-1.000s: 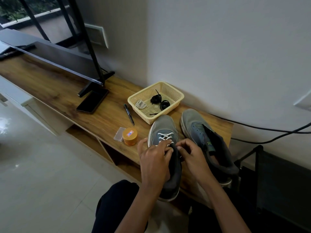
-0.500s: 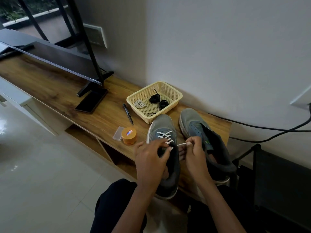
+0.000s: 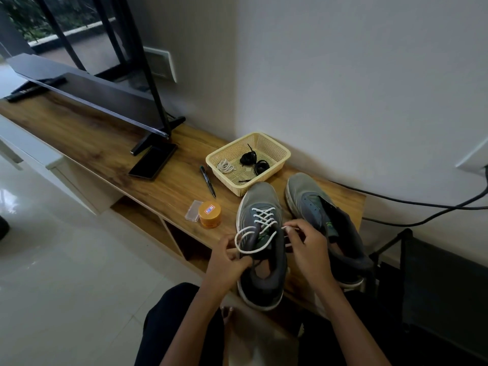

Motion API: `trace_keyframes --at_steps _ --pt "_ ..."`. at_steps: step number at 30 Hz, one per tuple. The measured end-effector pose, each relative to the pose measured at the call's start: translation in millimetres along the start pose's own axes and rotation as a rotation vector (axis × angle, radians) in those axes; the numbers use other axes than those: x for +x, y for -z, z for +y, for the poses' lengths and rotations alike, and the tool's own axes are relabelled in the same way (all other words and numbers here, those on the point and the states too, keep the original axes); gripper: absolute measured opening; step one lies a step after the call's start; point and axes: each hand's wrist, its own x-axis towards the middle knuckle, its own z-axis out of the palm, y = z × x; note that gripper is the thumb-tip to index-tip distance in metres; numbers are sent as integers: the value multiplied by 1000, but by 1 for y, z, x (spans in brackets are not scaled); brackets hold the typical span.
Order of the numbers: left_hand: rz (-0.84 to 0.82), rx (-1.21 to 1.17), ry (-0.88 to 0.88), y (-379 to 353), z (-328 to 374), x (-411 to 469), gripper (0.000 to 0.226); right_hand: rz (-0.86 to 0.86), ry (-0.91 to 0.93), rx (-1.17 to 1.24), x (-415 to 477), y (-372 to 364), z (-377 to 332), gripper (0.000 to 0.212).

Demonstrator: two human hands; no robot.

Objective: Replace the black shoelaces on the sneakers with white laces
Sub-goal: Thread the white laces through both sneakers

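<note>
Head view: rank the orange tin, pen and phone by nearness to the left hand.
1. Orange tin, just ahead of the left hand, which pinches the white lace.
2. Pen, farther back.
3. Phone, farthest, off left.

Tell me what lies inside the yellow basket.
A coiled white lace and two bundled black laces lie in the basket. Whatever sits beneath the bundles is covered.

Desk [image 3: 105,143], R end: left sneaker [image 3: 260,199] & right sneaker [image 3: 303,188] side by side, heels over front edge. Basket [image 3: 231,144] just behind them, nr back edge; in it a lace coil [image 3: 225,166] to L, lace bundles [image 3: 248,157] to R. Pen [image 3: 208,181] just L of basket. Jar [image 3: 210,214] & small box [image 3: 193,207] touching, nr front edge, L of left sneaker. Phone [image 3: 153,162] further L, in front of TV [image 3: 92,93]. Remote [image 3: 34,88] at far L end.
</note>
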Motion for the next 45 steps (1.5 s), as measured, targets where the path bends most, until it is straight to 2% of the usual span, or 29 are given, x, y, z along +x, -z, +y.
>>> trace_keyframes --at_steps 3,7,9,13,15,17,20,24,30,33,36,40,45 --pt "-59 71 14 3 -6 2 52 91 -80 125 0 -3 -1 15" --pt "-47 133 5 5 -8 3 52 179 -249 366 1 0 -14 14" --pt "9 204 -63 3 -7 4 48 175 -190 273 -1 2 -19 15" --pt "128 90 -140 -2 2 4 25 153 147 -240 2 7 -17 36" --pt "143 78 -169 -4 4 4 21 103 232 -434 2 5 -15 32" --pt "161 69 -199 -5 4 5 15 83 268 -511 0 2 -13 19" --pt "226 66 -212 -4 4 7 8 134 288 -557 -2 3 -15 3" --pt "258 90 -210 -1 2 8 9 263 270 -626 -4 10 -13 7" --pt "270 107 -208 0 1 8 15 406 32 -611 -4 30 -10 4" --pt "260 70 -203 0 0 9 15 363 34 -637 -5 33 -11 13" --pt "231 36 -233 1 1 10 14 231 168 -685 -4 22 -15 25" --pt "224 140 -295 0 0 15 9 139 269 -727 -3 5 -16 14" --pt "244 164 -308 0 1 16 8 190 280 -703 -1 9 -11 7"
